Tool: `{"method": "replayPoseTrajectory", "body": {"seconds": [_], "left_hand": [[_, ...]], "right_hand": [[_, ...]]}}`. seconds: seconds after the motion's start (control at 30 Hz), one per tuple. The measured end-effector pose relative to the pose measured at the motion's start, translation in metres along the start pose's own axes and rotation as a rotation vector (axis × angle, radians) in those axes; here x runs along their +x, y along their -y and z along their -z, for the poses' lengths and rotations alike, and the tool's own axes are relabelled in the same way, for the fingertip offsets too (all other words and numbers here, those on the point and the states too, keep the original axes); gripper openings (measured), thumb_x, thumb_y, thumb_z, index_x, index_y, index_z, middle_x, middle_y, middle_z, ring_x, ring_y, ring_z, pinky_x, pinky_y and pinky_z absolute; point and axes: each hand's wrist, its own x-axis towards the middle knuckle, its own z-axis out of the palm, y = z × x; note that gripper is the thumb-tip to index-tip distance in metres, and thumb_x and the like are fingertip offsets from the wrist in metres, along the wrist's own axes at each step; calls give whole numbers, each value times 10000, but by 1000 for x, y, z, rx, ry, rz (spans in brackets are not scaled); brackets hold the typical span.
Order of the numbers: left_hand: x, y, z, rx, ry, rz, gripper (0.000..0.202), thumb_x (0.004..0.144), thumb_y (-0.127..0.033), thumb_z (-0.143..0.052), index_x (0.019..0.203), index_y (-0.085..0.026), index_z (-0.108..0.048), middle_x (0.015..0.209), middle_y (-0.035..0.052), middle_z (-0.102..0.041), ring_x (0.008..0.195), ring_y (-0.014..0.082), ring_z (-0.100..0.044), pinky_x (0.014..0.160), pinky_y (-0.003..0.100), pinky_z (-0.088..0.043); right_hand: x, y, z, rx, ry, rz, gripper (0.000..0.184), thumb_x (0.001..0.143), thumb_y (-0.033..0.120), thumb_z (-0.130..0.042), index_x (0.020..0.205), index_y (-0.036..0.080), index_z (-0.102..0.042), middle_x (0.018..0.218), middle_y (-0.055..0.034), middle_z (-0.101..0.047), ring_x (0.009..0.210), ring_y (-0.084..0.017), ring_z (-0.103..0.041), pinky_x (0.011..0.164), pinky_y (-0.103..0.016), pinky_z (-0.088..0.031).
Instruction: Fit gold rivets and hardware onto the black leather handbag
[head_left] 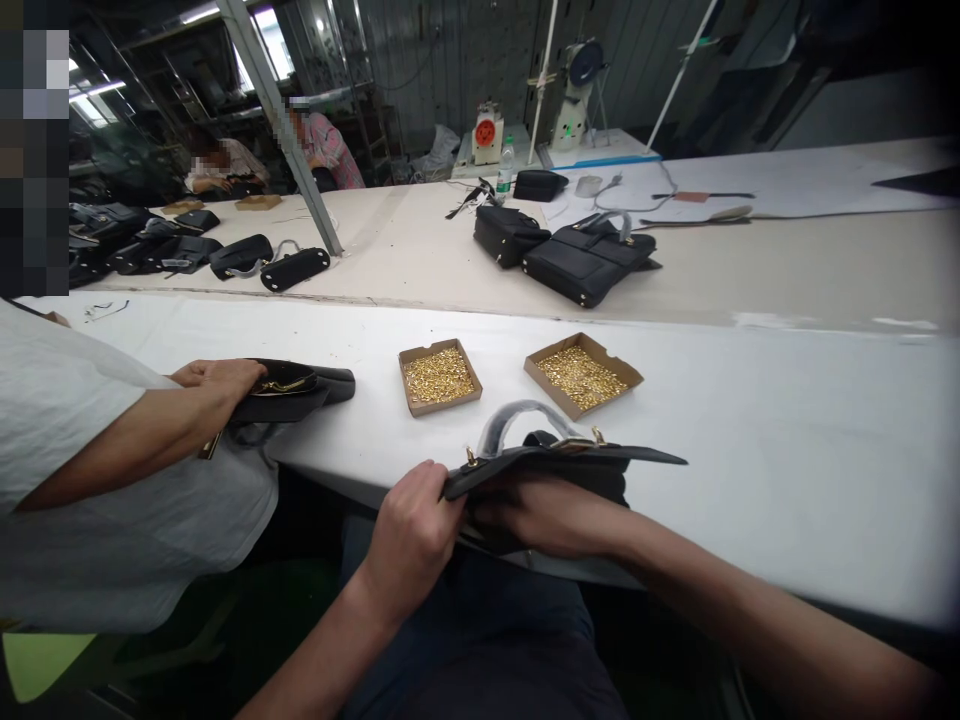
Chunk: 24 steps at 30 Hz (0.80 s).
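Observation:
A black handbag point(585, 462) lies at the near edge of the white table, over my lap. Its carrying handle point(495, 430) is wrapped in clear plastic and joined by gold-coloured rings. My left hand point(420, 525) is closed around the bag's left edge, thumb side up. Inside the bag's opening is my right hand point(536, 512), its fingers hidden by the dark material. Just beyond the bag stand two shallow cardboard boxes, a left box point(442, 407) and a right box point(580, 408), both filled with small gold-coloured metal pieces.
At my left a co-worker in a white shirt point(67, 400) handles another black bag point(300, 395). Across the table lie more black bags point(592, 262), a bottle point(505, 168) and a slanted metal post point(289, 140). Sewing machines point(487, 138) and two more people are farther back.

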Motion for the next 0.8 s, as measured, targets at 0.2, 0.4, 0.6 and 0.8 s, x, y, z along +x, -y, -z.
{"method": "replayPoseTrajectory", "body": {"seconds": [0.2,0.4,0.6,0.8], "left_hand": [[2,2,-7,-63,50,44,167,997,-30,-719,961,-175,-645,971,54,-547,863,248,-551,727,427,-448],[2,6,-7,-126,58,81,239,928,7,-767,969,-186,-633,981,35,-546,826,235,-568,709,418,-471],[0,8,-4,-225,55,87,269,934,10,-758,1025,-197,-611,1028,36,-573,872,244,-615,755,401,-527],[1,6,-5,-252,81,129,272,949,1,-751,1018,-203,-584,1035,36,-581,887,255,-629,762,415,-550]], "right_hand": [[11,-4,9,113,-52,-53,279,979,344,-685,1165,222,-853,1250,-79,-840,1167,-350,-748,1068,-502,-600],[10,-11,-6,140,-133,-28,234,981,336,-691,1116,243,-858,1225,-64,-837,1144,-333,-754,1080,-519,-556],[6,-17,-12,177,-178,65,184,1046,288,-696,1161,264,-838,1232,-19,-817,1155,-285,-738,1087,-450,-519],[11,-22,-14,309,-158,91,148,1089,293,-699,1181,239,-802,1182,-12,-800,1147,-273,-726,1058,-408,-532]]}}
